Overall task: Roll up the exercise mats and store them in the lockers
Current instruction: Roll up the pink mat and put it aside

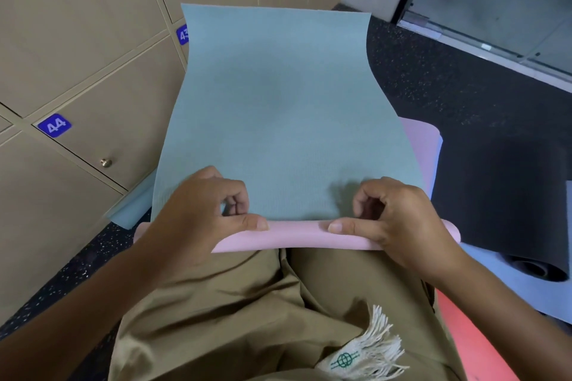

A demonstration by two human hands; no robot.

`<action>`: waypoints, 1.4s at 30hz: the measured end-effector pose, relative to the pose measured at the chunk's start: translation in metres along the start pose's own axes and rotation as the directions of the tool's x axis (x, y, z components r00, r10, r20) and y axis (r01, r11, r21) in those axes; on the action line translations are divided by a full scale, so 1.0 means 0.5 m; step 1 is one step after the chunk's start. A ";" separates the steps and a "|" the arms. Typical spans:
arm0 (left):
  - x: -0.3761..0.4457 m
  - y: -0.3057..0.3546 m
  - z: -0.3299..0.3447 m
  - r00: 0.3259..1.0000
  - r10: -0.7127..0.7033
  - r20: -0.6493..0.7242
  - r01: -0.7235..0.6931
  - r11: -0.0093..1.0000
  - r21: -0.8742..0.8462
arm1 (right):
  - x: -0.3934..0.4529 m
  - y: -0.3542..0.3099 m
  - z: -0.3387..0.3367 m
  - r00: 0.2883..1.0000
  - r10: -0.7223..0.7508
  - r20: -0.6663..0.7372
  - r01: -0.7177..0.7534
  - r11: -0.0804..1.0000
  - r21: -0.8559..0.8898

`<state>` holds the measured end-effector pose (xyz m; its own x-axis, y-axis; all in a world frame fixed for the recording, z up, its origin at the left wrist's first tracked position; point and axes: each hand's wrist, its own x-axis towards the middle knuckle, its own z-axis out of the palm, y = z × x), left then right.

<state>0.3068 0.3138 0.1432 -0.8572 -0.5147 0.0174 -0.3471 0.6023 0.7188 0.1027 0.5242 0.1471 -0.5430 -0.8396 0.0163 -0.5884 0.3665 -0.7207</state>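
Locker room: dark speckled floor, beige lockers along the left wall with blue number tags 42, 43 and 44, all visible doors shut; glass partition at upper right. Item one: teal mat, pink on its underside, lying flat with its long axis running straight away from the person toward the lockers, far end near tag 43. Its near edge is turned over into a first small pink roll, lying crosswise just ahead of the knees in tan trousers. Left hand grips the left part of the roll, thumb laid flat along the pink, fingers curled on top. Right hand grips the right part the same way, thumb pointing inward. Thumb tips face each other, a bare stretch of roll between them; both hands equally near. Unrolled mat lies forward of the fingers, so rolling, by judgement, goes away from the body along the long axis, kept even to avoid skew. Item two: black mat, partly rolled, at right on a pale blue mat. Item three: red mat at lower right. Fringed cloth with green emblem at the waist.
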 end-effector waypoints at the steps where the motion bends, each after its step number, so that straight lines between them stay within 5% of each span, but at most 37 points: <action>1: 0.005 -0.002 -0.001 0.999 0.035 0.006 -0.035 0.999 0.003 | 0.008 0.007 0.000 1.000 -0.015 0.007 0.015 1.000 0.010; 11: 0.013 -0.038 -0.018 0.936 0.351 0.034 -0.351 0.918 0.183 | 0.099 0.029 0.009 0.980 -0.148 0.134 0.132 0.984 0.123; 17: 0.024 -0.040 -0.027 0.921 0.385 0.064 -0.382 0.859 0.342 | 0.116 0.030 0.016 0.976 -0.200 0.086 0.182 0.966 0.182; 22: 0.032 -0.020 -0.025 0.954 0.296 0.043 -0.282 0.845 0.454 | 0.115 0.036 0.014 0.866 -0.500 -0.031 0.491 0.859 -0.148; 26: 0.037 -0.017 -0.011 0.989 0.143 -0.030 -0.121 0.914 0.387 | 0.098 0.040 0.016 0.777 -0.629 0.028 0.574 0.690 -0.441; 30: 0.054 -0.032 -0.004 0.997 0.072 0.009 -0.073 0.976 0.206 | 0.082 0.059 0.023 0.797 -0.603 0.029 0.528 0.673 -0.518; 35: 0.078 -0.036 -0.017 0.998 0.054 0.037 -0.058 0.990 0.129 | 0.111 0.057 0.008 0.846 -0.531 0.036 0.502 0.774 -0.385; 38: 0.097 -0.036 -0.022 0.990 0.138 -0.043 -0.127 0.974 0.188 | 0.138 0.047 -0.005 0.896 -0.432 0.103 0.443 0.859 -0.257; 42: 0.112 -0.048 -0.033 0.955 0.296 0.020 -0.294 0.936 0.193 | 0.176 0.049 -0.018 0.930 -0.311 0.197 0.330 0.941 -0.075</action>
<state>0.2736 0.2602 0.1383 -0.9289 -0.3009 0.2159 -0.1458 0.8330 0.5338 0.0352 0.4627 0.1371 -0.2040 -0.9736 0.1023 -0.7780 0.0977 -0.6207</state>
